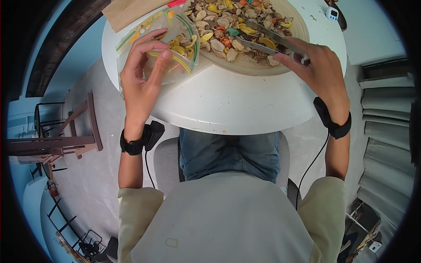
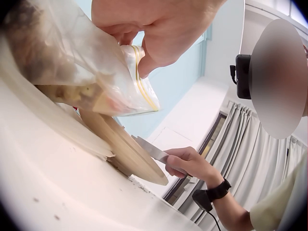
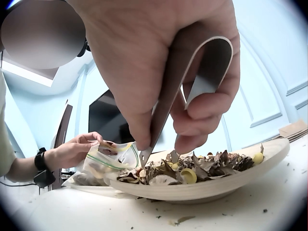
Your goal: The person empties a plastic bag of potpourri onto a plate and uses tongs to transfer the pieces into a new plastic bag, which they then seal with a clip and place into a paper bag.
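My left hand (image 1: 141, 74) pinches the mouth of a clear zip bag (image 1: 172, 74), its thumb and fingers at the open rim. Yellow and brown dried pieces (image 1: 180, 47) show inside the bag. Bent metal tongs (image 3: 166, 98) are in my right hand (image 1: 323, 72), gripped between thumb and fingers. Their arms stand apart, with the tips down among the dried mix on the plate. That potpourri (image 1: 221, 22) has pale slices, brown leaves and yellow, orange and green bits. It lies on a wide, shallow, pale plate (image 1: 258, 71), and the bag stands against its left side.
Brown paper (image 1: 131, 14) lies at the table's back left. A small white timer (image 1: 332, 13) sits near the right edge. Loose crumbs dot the white table (image 1: 210, 103), whose rounded front edge is close to my lap. A wooden chair (image 1: 87, 127) stands off to the left.
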`<action>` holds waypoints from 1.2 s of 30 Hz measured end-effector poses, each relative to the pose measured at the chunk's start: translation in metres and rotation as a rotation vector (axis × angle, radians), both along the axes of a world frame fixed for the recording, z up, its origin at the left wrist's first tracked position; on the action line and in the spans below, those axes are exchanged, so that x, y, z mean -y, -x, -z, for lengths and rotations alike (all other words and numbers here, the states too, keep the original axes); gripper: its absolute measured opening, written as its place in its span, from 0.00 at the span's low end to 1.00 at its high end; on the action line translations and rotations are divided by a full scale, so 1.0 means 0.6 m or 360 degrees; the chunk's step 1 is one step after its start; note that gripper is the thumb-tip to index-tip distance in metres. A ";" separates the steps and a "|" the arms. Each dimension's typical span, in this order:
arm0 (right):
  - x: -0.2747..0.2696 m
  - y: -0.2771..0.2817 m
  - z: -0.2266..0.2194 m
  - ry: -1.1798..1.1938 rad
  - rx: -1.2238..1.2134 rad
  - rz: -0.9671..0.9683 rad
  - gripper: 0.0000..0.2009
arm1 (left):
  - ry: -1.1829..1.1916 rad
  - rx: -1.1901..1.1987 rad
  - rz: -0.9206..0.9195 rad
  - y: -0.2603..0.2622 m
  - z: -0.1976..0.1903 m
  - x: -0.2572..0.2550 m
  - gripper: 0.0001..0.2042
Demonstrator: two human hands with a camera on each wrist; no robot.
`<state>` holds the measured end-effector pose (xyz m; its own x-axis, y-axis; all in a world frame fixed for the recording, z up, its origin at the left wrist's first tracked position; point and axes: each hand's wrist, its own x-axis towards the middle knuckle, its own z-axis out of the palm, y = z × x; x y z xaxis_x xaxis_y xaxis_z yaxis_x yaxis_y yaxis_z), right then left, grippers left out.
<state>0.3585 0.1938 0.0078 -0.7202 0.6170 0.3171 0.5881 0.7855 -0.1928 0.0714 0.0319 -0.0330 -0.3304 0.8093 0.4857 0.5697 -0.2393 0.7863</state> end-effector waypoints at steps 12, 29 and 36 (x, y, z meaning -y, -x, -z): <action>-0.026 0.009 0.027 -0.0010 -0.0237 -0.0161 0.19 | -0.0028 0.0018 0.0014 0.001 0.001 -0.001 0.06; -0.024 0.001 0.023 -0.0016 -0.0070 -0.0093 0.21 | -0.0012 0.0058 0.0023 -0.003 0.002 -0.006 0.06; -0.026 0.014 0.015 0.0170 -0.0264 -0.0104 0.20 | -0.0016 0.0037 0.0032 0.000 0.004 -0.004 0.06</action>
